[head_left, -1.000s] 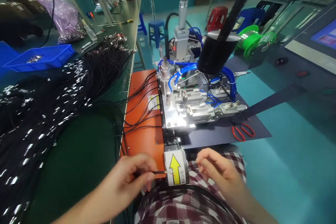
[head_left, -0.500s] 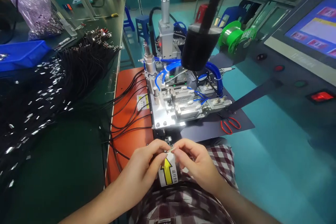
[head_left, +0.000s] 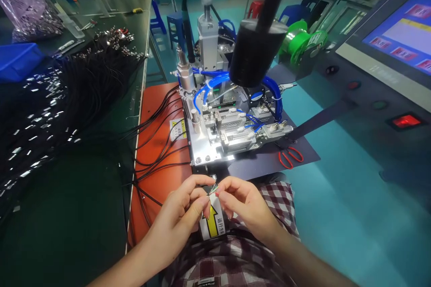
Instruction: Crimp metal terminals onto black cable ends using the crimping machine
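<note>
While left hand point(head_left: 182, 210) and right hand point(head_left: 247, 204) pinch wires point(head_left: 214, 189) between fingertips point(head_left: 221, 196), sorting seems underway; next likely needs gentle parting.

The person is wearing checked cloth point(head_left: 229, 260), its squares alternating between deep maroon, white and a muted in-between tone where the bands are crossing. A second stretch of the same checks point(head_left: 281, 202) is showing farther up. At the cloth's lower edge, a small dark patch point(head_left: 206, 282) is carrying pale lettering. The left hand point(head_left: 183, 208), right hand point(head_left: 249, 204) and forearms point(head_left: 134, 255) are showing bare.
</note>
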A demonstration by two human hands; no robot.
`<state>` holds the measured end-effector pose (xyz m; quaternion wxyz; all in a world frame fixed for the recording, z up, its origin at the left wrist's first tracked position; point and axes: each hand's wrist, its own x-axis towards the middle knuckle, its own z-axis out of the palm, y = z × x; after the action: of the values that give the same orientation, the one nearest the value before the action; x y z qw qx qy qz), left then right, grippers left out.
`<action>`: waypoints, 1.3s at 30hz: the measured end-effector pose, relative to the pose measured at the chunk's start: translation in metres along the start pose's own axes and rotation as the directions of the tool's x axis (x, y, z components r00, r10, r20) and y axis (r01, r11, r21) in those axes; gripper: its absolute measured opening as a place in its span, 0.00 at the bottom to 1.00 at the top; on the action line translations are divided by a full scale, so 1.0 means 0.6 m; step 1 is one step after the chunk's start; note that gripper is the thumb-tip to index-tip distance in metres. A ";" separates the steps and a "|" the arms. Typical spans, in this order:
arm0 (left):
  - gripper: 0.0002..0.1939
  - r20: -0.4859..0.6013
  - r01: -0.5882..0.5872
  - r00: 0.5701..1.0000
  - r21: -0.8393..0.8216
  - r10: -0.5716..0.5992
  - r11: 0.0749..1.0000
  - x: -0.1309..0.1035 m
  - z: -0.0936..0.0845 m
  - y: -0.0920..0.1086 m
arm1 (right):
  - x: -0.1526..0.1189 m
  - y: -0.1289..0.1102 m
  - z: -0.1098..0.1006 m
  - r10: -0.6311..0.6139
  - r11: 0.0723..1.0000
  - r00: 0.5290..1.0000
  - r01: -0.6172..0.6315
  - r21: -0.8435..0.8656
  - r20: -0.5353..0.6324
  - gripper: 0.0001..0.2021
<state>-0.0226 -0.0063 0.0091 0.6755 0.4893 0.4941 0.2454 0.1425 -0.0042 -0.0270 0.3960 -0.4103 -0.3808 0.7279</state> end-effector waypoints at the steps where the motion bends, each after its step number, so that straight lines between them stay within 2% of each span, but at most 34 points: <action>1: 0.14 -0.006 -0.002 1.000 0.004 0.002 1.000 0.001 0.000 -0.002 | -0.002 0.002 0.003 -0.011 1.000 1.000 0.011 -0.028 -0.015 0.09; 7: 0.11 -0.038 -0.013 0.999 0.077 0.016 0.997 0.005 0.004 0.000 | -0.013 0.010 0.018 -0.093 0.973 0.988 0.065 -0.221 -0.120 0.08; 12: 0.06 -0.132 -0.057 0.988 0.147 0.077 0.987 0.010 0.016 0.006 | -0.019 0.009 0.012 -0.188 0.908 0.975 0.126 -0.399 -0.121 0.06; 16: 0.05 -0.206 -0.074 0.973 0.125 0.099 0.989 0.014 0.021 0.004 | -0.020 0.006 0.012 -0.227 0.881 0.966 0.150 -0.450 -0.122 0.07; 19: 0.07 -0.231 -0.076 0.969 0.069 0.090 0.995 0.015 0.020 0.004 | -0.019 0.004 0.013 -0.245 0.878 0.962 0.166 -0.448 -0.123 0.07; 23: 0.10 -0.230 -0.035 0.973 -0.050 0.023 0.998 0.013 0.017 0.006 | -0.018 0.006 0.017 -0.224 0.894 0.967 0.153 -0.421 -0.123 0.07; 29: 0.14 -0.166 0.128 0.971 -0.254 -0.173 0.959 0.013 0.013 0.001 | -0.015 0.012 0.021 -0.200 0.906 0.969 0.127 -0.404 -0.144 0.07; 35: 0.15 -0.164 0.155 0.966 -0.253 -0.200 0.955 0.013 0.009 -0.005 | -0.007 -0.007 0.000 -0.089 0.968 0.991 0.061 -0.245 -0.104 0.05; 39: 0.14 -0.140 0.157 0.971 -0.228 -0.192 0.961 0.014 0.005 -0.007 | -0.001 -0.004 -0.004 -0.039 0.992 0.998 0.032 -0.124 -0.054 0.07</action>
<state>-0.0171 -0.0025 0.0015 0.7015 0.3461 0.5588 0.2752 0.1458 -0.0034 -0.0254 0.3935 -0.4474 -0.4211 0.6839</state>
